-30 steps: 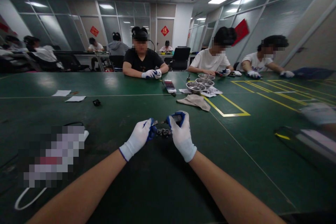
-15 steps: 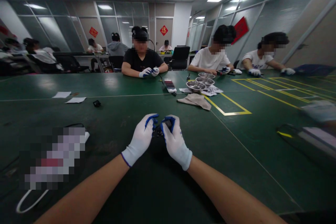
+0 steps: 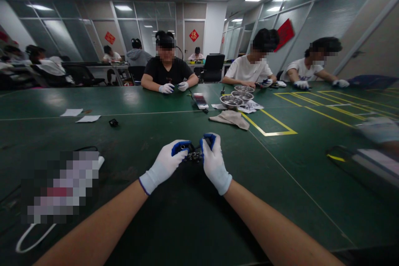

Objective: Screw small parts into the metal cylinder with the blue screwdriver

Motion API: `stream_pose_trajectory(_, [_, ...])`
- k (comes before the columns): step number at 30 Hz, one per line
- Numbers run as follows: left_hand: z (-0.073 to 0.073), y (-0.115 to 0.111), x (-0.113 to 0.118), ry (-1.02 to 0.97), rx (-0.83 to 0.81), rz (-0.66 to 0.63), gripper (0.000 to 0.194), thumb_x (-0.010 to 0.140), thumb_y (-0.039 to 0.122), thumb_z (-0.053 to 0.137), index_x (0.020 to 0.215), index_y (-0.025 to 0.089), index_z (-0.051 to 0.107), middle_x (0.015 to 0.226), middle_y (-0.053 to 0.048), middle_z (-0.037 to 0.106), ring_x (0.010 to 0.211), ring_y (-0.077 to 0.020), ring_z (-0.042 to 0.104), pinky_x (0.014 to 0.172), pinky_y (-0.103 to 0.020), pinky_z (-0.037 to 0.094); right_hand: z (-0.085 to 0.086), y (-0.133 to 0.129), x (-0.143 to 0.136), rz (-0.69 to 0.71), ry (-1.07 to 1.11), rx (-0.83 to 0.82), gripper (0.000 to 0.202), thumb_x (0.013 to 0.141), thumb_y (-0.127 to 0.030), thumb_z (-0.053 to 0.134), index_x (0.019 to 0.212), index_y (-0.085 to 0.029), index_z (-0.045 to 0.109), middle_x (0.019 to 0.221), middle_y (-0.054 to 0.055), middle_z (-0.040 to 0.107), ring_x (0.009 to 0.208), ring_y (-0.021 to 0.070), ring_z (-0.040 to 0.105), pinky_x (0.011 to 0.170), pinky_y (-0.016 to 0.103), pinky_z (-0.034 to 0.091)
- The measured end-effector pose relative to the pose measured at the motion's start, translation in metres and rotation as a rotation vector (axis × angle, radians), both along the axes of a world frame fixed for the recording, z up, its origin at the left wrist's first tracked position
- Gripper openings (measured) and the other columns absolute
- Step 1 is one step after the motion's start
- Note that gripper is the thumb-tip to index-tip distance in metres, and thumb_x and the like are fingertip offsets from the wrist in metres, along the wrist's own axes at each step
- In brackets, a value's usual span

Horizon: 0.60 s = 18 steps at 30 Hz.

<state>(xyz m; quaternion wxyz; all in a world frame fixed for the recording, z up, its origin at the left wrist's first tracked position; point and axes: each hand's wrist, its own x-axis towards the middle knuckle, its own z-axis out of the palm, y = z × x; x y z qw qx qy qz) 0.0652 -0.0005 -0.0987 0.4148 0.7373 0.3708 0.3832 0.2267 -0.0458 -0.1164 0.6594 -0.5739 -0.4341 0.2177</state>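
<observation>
My left hand (image 3: pixel 165 161), in a white glove with blue-coated fingers, is closed on a small black part with shiny metal bits (image 3: pixel 193 157). Gloved alike, my right hand (image 3: pixel 214 162) is curled closed at the part's right side. Its fingers press against that side, and its palm hides whatever else lies inside. Both hands are held over the green table (image 3: pixel 149 232), near the middle of the view. The part's exact kind is too small and dark to make out.
A blurred-out pale device with a cord (image 3: pixel 68 187) lies left. Beyond my hands are a small black piece (image 3: pixel 114 122), paper sheets (image 3: pixel 88 119), a beige cloth (image 3: pixel 230 119) and steel bowls (image 3: pixel 231 101). Several people sit across the table; a co-worker's glove (image 3: pixel 378 129) is at right.
My hands have moved slightly apart, and more of the black part shows between them. My left fingers have shifted onto its left side. My right hand has turned more upright.
</observation>
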Motion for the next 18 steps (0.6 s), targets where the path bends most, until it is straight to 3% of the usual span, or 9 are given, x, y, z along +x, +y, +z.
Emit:
stream_pose_trajectory(5, [-0.003,0.025,-0.023,0.23,0.125,0.168,0.039,0.088,0.032,0.063,0.122,0.017,0.072,0.127,-0.014,0.074,0.121,-0.0314,0.068,0.114,-0.051,0.048,0.0,0.008,0.012,-0.173,0.055,-0.041,0.034,0.088,-0.054,0.052,0.108,-0.026,0.052,0.102,0.01,0.068,0.093,0.0275,0.066,0.085,0.045,0.053])
stream_pose_trajectory(10, [-0.007,0.043,-0.04,0.496,0.297,0.158,0.035,0.09,0.028,0.058,0.121,0.02,0.073,0.127,-0.012,0.072,0.121,-0.0309,0.065,0.112,-0.049,0.049,-0.007,0.017,0.017,-0.169,0.167,-0.074,0.036,0.084,-0.052,0.055,0.107,-0.026,0.052,0.1,0.008,0.065,0.091,0.0261,0.063,0.079,0.041,0.052])
stream_pose_trajectory(15, [-0.004,0.041,-0.042,0.559,0.406,0.291,0.037,0.094,0.027,0.051,0.125,0.02,0.069,0.126,-0.012,0.067,0.119,-0.0293,0.064,0.109,-0.047,0.051,-0.008,0.019,0.015,-0.17,0.244,-0.04,0.034,0.08,-0.05,0.059,0.104,-0.026,0.055,0.097,0.005,0.065,0.088,0.0244,0.062,0.078,0.038,0.049])
stream_pose_trajectory(18, [0.001,0.035,-0.041,0.615,0.401,0.351,0.029,0.092,0.023,0.049,0.106,0.019,0.073,0.109,-0.011,0.069,0.106,-0.0276,0.067,0.101,-0.043,0.054,-0.004,0.017,0.014,-0.17,0.263,-0.044,0.035,0.08,-0.05,0.059,0.104,-0.025,0.056,0.096,0.005,0.065,0.086,0.0241,0.062,0.077,0.038,0.049])
